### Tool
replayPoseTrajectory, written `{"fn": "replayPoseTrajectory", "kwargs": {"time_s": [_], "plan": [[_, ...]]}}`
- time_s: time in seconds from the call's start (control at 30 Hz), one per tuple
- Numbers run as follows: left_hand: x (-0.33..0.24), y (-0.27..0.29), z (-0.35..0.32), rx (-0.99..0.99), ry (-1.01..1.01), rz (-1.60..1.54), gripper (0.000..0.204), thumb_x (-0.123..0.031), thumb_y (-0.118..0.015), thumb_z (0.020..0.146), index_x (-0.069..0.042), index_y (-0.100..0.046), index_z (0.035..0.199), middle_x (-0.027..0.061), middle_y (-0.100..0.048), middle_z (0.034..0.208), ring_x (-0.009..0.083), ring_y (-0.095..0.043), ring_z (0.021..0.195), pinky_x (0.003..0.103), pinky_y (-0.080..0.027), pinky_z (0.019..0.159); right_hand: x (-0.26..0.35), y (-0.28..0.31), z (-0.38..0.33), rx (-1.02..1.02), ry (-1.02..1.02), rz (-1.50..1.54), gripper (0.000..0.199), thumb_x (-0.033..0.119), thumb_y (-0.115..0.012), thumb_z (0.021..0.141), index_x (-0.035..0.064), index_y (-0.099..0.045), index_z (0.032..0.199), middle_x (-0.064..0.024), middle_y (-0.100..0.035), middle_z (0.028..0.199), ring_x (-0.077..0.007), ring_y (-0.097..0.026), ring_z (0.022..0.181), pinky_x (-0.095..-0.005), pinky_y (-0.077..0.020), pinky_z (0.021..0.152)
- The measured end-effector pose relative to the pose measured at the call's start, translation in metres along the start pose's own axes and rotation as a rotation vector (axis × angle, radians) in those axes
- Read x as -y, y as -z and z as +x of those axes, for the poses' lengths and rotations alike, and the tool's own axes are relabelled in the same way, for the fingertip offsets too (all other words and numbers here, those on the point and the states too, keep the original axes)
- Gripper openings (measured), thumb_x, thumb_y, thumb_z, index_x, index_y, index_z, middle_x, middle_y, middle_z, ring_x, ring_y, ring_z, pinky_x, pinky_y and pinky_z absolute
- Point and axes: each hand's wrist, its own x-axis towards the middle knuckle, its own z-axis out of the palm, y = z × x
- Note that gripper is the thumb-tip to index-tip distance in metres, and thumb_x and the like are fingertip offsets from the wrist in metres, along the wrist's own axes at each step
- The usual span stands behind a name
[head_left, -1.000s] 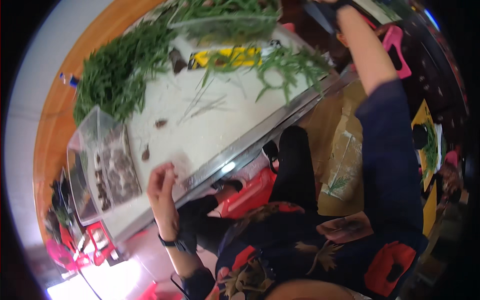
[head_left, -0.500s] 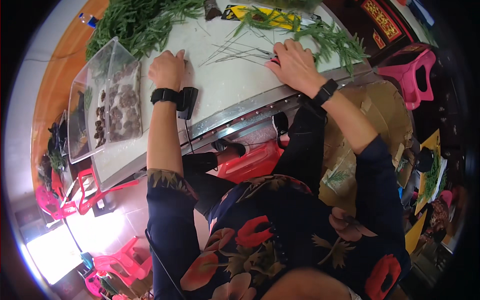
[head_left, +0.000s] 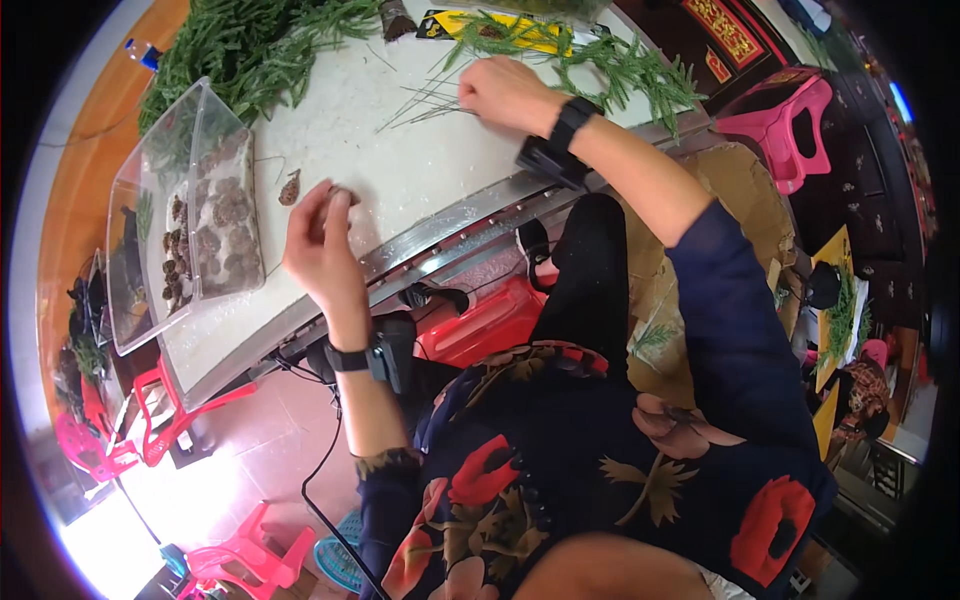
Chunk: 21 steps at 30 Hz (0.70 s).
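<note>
My left hand [head_left: 322, 245] is above the near left part of the white table, its fingers curled together. A small dark bit shows at its fingertips, too little to name. Close by lies a brown pine cone [head_left: 289, 188] with a thin wire tail. Farther right, my right hand [head_left: 512, 92] reaches over the loose thin wires [head_left: 425, 107], knuckles up and fingers bent closed at their right ends. Whatever is under those fingers is hidden. A clear plastic box [head_left: 205, 240] at the left holds several pine cones [head_left: 225, 205].
Green artificial sprigs [head_left: 240, 60] pile up at the far left, more [head_left: 640, 80] at the far right. A yellow and black package [head_left: 545, 35] lies at the back. Below the metal table edge [head_left: 470, 222] are a red stool [head_left: 485, 325] and cardboard [head_left: 725, 200].
The left hand has come nearer and uncovered the wired pine cone. My right hand has shifted left onto the wires; the red-handled pliers it had are no longer visible.
</note>
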Motion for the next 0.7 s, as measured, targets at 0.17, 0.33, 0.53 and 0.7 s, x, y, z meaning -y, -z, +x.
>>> {"fn": "replayPoseTrajectory", "kwargs": {"time_s": [0.17, 0.33, 0.53, 0.7], "plan": [[0.024, 0.013, -0.017, -0.072, -0.071, 0.039, 0.019, -0.007, -0.065, 0.085, -0.002, -0.066, 0.104, 0.0047, -0.067, 0.088, 0.0084, -0.061, 0.076, 0.019, -0.046, 0.066, 0.018, -0.013, 0.018, -0.010, 0.025, -0.045, 0.012, 0.012, -0.060, 0.076, 0.0025, -0.066, 0.077, -0.0182, -0.066, 0.081, -0.0333, -0.063, 0.079, -0.0405, -0.0486, 0.070], [0.037, 0.010, -0.012, -0.010, -0.096, 0.028, 0.019, -0.008, -0.065, 0.085, -0.002, -0.066, 0.104, 0.0039, -0.066, 0.089, 0.0080, -0.061, 0.076, 0.020, -0.047, 0.064, 0.021, -0.018, 0.021, 0.034, 0.007, -0.123, 0.012, 0.011, -0.058, 0.078, 0.0014, -0.064, 0.078, -0.0166, -0.064, 0.077, -0.0333, -0.062, 0.076, -0.0411, -0.0477, 0.070], [0.033, 0.014, -0.015, 0.118, -0.081, 0.100, 0.019, -0.008, -0.064, 0.087, -0.001, -0.065, 0.104, 0.0036, -0.066, 0.092, 0.0074, -0.061, 0.077, 0.021, -0.048, 0.066, 0.014, -0.016, 0.019, 0.049, 0.005, 0.064, 0.014, 0.006, -0.053, 0.076, 0.0001, -0.062, 0.085, -0.0174, -0.064, 0.089, -0.0362, -0.061, 0.088, -0.0436, -0.0478, 0.076], [0.033, 0.011, -0.015, 0.105, -0.129, 0.103, 0.017, -0.006, -0.067, 0.082, -0.003, -0.067, 0.098, 0.0047, -0.064, 0.088, 0.0103, -0.060, 0.071, 0.023, -0.045, 0.059, 0.021, -0.024, 0.016, -0.018, 0.223, -0.088, 0.010, 0.010, -0.052, 0.083, 0.0024, -0.057, 0.080, -0.0129, -0.060, 0.083, -0.0320, -0.059, 0.084, -0.0422, -0.0446, 0.072]]}}
